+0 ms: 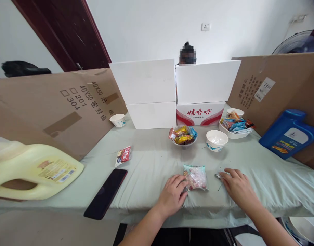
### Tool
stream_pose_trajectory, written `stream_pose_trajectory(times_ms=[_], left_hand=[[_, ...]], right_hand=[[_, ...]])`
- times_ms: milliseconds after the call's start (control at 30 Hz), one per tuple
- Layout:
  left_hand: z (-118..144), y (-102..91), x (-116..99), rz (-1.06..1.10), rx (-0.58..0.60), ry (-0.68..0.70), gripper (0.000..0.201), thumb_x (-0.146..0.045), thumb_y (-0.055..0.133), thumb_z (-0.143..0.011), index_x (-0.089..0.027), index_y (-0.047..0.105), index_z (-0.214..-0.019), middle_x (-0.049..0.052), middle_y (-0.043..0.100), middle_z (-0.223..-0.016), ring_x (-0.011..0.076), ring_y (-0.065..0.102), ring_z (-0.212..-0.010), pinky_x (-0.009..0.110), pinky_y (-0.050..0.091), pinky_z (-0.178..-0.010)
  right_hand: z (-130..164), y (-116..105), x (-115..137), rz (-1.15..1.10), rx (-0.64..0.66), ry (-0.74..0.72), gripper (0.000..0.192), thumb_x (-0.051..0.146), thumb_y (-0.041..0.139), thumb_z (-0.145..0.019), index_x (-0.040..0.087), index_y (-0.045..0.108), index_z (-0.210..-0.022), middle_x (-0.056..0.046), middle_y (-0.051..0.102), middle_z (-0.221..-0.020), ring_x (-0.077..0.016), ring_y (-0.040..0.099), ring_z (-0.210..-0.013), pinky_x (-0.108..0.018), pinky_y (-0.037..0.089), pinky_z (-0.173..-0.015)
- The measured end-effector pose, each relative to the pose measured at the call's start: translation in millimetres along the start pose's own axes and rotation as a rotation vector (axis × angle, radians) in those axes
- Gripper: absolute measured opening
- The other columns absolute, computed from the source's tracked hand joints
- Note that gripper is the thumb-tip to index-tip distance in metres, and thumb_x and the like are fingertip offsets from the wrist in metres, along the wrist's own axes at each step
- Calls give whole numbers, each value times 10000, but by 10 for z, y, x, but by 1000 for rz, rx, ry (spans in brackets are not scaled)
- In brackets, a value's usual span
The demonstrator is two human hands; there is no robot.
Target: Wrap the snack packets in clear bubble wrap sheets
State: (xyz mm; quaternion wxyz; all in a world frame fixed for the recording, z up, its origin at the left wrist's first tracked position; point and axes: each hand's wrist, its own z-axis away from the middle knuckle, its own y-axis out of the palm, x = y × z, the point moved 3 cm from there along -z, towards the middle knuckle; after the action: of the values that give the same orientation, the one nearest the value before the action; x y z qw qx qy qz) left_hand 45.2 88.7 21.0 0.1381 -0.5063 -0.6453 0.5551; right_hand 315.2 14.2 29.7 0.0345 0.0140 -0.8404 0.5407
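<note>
A small clear plastic packet with a pale green top edge [196, 177] lies flat near the front of the table. My left hand [172, 193] rests at its left side, fingers stretched out with the tips touching the packet's edge and the thumb apart. To the right of the packet, my right hand [239, 186] is closed at the fingertips on a small silvery metal piece [218, 176]. Only its end shows, so its kind cannot be made out. A thin dark thread-like bit [219, 187] lies on the cloth below it.
Beyond the packet stand a bowl of wrapped snacks [183, 144], a white paper bowl [217, 145] and a dish of packets [235, 135]. Leftward are a red snack packet [123, 155], a phone [105, 194] and a yellow jug [44, 150]. A blue bottle [287, 138] leans right. Cardboard [150, 85] walls the back.
</note>
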Motion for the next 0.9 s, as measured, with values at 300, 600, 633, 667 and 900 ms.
stream_pose_trajectory(times_ms=[300,600,633,667,900], left_hand=[[4,-9,-1,1,-2,6,363,-175,582,-842,-220,568,-1202,91,579,-1269,276,508,-1196,482,460,-992],[-18,-52,-23,21,-69,16,273,-170,561,-849,-214,586,-1117,94,613,-1185,275,547,-1135,486,482,-957],[-38,-73,-44,36,-85,16,249,-179,553,-862,-207,582,-1108,98,621,-1151,273,556,-1112,483,488,-944],[-64,-97,-72,50,-104,17,227,-187,540,-877,-201,576,-1100,101,626,-1117,270,564,-1085,480,493,-933],[-408,-67,-278,61,-100,36,544,-256,594,-872,-203,403,-1379,142,496,-1357,287,514,-1198,476,477,-978]], right_hand=[[-255,46,775,-310,-172,-105,436,373,524,-903,191,502,-1298,-108,634,-1160,-267,553,-1105,-437,435,-918],[242,-47,65,-258,-445,296,201,331,456,-936,196,604,-958,-91,673,-904,-242,616,-869,-409,486,-804],[277,-107,135,-286,-456,254,167,299,470,-933,202,595,-988,-91,666,-923,-239,613,-890,-411,483,-824],[298,-159,228,-325,-458,194,146,266,486,-927,210,584,-1020,-89,658,-940,-235,611,-906,-410,482,-837],[251,-129,780,-504,-249,-94,83,207,495,-925,230,549,-984,-60,628,-899,-207,614,-856,-364,515,-757]])
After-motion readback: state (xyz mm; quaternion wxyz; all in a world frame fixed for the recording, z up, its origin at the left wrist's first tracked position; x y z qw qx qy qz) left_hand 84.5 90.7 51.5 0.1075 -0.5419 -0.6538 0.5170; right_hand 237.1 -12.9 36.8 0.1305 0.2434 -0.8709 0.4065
